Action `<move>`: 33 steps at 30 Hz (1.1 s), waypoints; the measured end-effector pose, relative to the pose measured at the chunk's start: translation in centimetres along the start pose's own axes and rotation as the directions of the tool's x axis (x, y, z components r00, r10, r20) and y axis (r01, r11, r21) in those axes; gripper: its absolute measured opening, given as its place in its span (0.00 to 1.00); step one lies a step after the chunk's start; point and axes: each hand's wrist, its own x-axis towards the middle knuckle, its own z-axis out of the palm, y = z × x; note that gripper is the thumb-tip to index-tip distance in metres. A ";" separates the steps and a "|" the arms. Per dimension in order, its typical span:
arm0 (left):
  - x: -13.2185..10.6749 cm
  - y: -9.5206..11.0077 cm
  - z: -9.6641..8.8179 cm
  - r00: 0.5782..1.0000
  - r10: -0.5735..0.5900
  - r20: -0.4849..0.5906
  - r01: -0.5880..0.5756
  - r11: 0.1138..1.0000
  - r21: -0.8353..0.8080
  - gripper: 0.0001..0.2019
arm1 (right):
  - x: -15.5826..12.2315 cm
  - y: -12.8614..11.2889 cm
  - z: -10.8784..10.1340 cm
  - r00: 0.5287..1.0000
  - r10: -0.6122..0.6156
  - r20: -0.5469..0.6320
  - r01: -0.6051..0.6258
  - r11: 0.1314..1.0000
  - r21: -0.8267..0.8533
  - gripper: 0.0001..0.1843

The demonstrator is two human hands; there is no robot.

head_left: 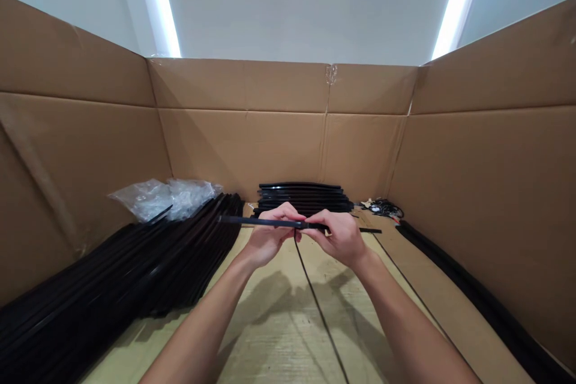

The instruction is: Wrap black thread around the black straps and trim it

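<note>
My left hand and my right hand meet in the middle of the view, both pinched closed on a thin black strip held level above the wooden table. The strip sticks out to the left past my left fingers and a short way right of my right hand. A thin black cord hangs from the hands and runs toward me across the table.
A large pile of long black strips lies on the left, with clear plastic bags behind it. A stack of black curved pieces sits at the back. Another black strip lies along the right cardboard wall. Small parts lie at back right.
</note>
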 end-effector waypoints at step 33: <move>-0.4 0.6 1.3 0.892 0.452 0.006 -0.261 0.503 0.824 0.06 | 0.7 -0.4 -0.3 0.949 0.268 -0.166 -0.291 0.947 -0.134 0.13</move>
